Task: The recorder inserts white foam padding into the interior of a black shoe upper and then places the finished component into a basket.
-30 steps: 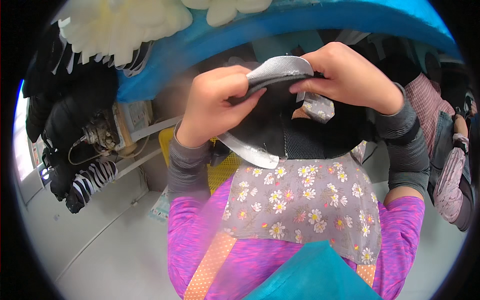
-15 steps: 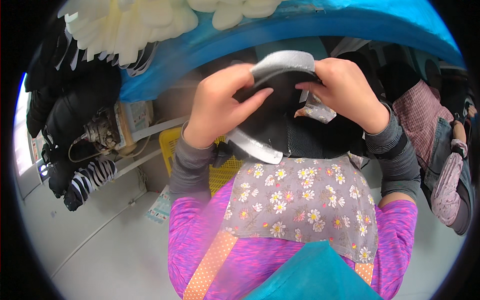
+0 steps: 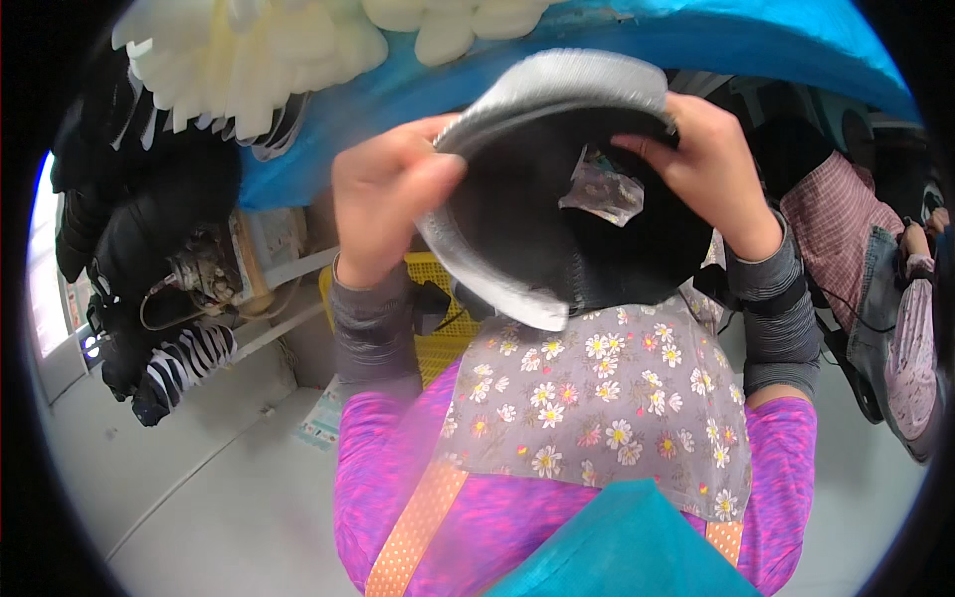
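Well, there's a black hat-like thing point(image 3: 517, 189) held up just above the person's point(image 3: 383, 468) flowery apron point(image 3: 597, 418). Its open mouth faces up at the person, and the lower end of its grey band point(image 3: 567, 75) points down at the apron. It looks a bit longer side to side than top to bottom. The left hand point(image 3: 388, 194), blurry, pinches the band; the right hand point(image 3: 716, 169) grips the far side, thumb inside. I think this is the holding-it-wide part, and the next bit needs both hands firm. Below the left hand sits a yellow basket point(image 3: 443, 348).
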Motion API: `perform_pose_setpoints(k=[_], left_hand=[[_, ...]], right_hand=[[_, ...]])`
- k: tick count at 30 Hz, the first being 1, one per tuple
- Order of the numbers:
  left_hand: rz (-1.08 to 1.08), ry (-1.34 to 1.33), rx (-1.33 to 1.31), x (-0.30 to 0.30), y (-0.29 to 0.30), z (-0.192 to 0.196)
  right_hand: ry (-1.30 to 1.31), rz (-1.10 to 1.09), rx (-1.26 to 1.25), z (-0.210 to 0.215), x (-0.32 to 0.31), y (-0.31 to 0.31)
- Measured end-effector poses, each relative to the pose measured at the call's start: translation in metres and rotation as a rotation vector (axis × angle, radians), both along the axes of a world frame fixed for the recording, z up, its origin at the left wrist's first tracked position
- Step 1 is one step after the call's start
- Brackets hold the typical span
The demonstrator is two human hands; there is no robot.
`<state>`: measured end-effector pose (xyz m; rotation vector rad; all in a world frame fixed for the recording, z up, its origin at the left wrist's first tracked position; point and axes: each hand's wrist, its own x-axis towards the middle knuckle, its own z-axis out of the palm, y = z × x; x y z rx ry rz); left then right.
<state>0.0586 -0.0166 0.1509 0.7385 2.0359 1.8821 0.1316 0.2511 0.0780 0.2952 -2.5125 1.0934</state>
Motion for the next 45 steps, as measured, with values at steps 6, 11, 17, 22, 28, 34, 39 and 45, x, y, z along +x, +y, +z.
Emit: perform_pose_setpoints(k=[6, 11, 17, 22, 28, 34, 39, 45], left_hand=[[0.282, 0.267, 0.038, -0.006, -0.011, -0.056], [-0.086, -0.649, 0.486, 0.005, 0.021, -0.075], [0.132, -0.216, 0.057, -0.005, 0.048, -0.056], [0.133, -0.162, 0.032, -0.011, 0.050, -0.047], [0.140, -0.379, 0.360, -0.004, 0.056, -0.046], [0.198, -0.226, 0.362, -0.005, 0.051, -0.045], [0.436, -0.342, 0.390, -0.002, 0.071, -0.021], [0.314, -0.095, 0.260, -0.025, 0.017, -0.080]], right_hand=[[0.134, -0.130, -0.415, 0.048, -0.021, -0.002], [0.119, -0.051, -0.610, 0.071, -0.027, -0.026], [0.214, -0.094, -0.530, 0.061, -0.038, -0.051], [0.243, 0.036, -0.703, 0.064, -0.028, -0.054], [0.158, 0.043, -0.828, 0.059, -0.028, -0.051], [0.281, -0.109, -0.477, 0.051, -0.030, -0.061], [0.163, -0.027, -0.611, 0.045, -0.029, -0.063], [-0.047, 0.084, -0.803, 0.030, -0.029, -0.062]])
